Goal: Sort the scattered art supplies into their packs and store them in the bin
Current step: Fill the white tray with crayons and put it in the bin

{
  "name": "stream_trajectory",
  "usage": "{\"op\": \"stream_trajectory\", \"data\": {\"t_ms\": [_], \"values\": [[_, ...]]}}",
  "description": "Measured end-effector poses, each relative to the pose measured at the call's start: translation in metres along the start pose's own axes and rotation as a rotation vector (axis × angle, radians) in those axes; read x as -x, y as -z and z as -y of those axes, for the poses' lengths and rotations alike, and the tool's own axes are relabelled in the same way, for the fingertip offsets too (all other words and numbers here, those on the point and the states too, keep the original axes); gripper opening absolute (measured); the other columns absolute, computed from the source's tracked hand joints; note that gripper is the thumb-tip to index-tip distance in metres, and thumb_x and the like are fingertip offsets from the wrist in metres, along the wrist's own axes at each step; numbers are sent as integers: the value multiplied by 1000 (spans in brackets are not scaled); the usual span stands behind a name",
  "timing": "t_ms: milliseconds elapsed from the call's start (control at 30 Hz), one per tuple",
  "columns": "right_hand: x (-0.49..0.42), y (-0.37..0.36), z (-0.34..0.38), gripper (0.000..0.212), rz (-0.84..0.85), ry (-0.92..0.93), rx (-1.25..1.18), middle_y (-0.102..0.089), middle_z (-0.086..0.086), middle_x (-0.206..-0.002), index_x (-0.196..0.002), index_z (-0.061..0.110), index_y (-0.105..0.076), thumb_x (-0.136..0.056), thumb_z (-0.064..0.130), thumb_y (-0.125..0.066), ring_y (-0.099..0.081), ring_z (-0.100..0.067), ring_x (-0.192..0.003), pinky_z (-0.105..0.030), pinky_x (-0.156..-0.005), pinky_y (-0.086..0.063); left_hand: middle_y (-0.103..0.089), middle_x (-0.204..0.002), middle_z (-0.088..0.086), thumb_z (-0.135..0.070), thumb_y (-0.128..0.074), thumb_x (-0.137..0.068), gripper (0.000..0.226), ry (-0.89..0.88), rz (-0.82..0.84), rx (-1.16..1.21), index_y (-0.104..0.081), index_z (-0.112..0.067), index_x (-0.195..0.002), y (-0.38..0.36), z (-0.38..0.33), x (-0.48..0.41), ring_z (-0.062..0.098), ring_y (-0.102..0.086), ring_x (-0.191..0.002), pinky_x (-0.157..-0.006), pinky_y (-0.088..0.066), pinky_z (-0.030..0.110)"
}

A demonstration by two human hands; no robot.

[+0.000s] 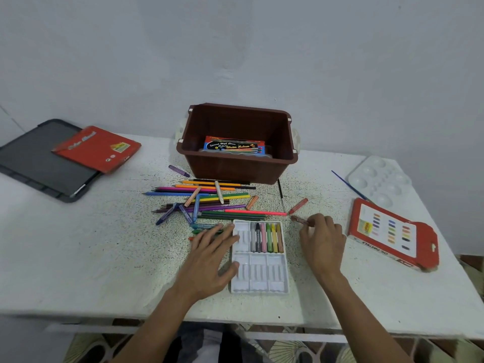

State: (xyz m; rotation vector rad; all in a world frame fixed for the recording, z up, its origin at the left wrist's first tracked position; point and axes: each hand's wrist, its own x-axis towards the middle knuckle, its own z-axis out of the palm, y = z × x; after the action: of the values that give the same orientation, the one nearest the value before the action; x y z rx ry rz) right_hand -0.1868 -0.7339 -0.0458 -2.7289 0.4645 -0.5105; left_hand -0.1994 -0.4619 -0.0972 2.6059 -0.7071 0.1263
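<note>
White table [104,258], finely speckled with dark and yellowish flecks, against a pale blue-grey wall [235,48]. Dark brown plastic bin [235,169]; inside, a blue-and-black watercolour box [234,146] with a red edge and yellow lettering. Loose colour pencils [209,196] — orange, pink, blue, yellow, green, purple. White plastic crayon tray [259,273] with grey, black, pink, green, yellow and tan sticks. A dark red-brown crayon [298,219]. Red cardboard pencil pack [97,148] with a yellow label; red oil pastel box [392,231] with a white panel of colour swatches. Dark grey slate board [34,158]. White paint palette [379,179]. Floor [288,347] patterned brown and cream.
</note>
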Motion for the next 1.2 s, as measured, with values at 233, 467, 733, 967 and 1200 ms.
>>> {"op": "stream_trajectory", "data": {"t_ms": [233,467,733,967,1200], "values": [[3,16,39,18,161,77,-528,-65,4,-97,-109,14,-65,-91,12,-65,-60,-13,-91,-28,-80,-47,-25,-159,-12,-56,-41,-95,55,7,-5,17,-44,-31,-144,0,1,0,12,-14,-149,-119,-12,42],[19,8,64,28,346,183,-556,-65,11,-96,-117,25,-54,-92,17,-65,-61,-5,-92,-25,-77,-49,-29,-157,-13,-57,-42,-95,56,12,-2,20,-42,-31,-146,2,-1,1,11,-14,-149,-118,-12,42],[23,-5,71,15,361,435,-350,-64,1,-90,-106,18,-57,-93,18,-63,-48,-17,-84,-34,-69,-42,-28,-157,-14,-59,-39,-95,62,23,1,27,-36,-28,-148,4,-2,0,8,-11,-149,-119,-8,38],[25,-27,68,33,270,469,-250,-62,-1,-109,-121,18,-61,-89,18,-68,-50,-20,-91,-34,-78,-43,-30,-156,-14,-57,-43,-95,60,22,-4,22,-38,-29,-147,5,-3,0,7,-12,-148,-119,-10,38],[31,-39,62,9,210,463,-229,-56,0,-101,-95,19,-69,-87,16,-70,-46,-20,-87,-36,-73,-44,-32,-155,-14,-57,-44,-94,60,26,-14,20,-39,-28,-147,5,-4,0,8,-14,-148,-119,-11,38]]}}
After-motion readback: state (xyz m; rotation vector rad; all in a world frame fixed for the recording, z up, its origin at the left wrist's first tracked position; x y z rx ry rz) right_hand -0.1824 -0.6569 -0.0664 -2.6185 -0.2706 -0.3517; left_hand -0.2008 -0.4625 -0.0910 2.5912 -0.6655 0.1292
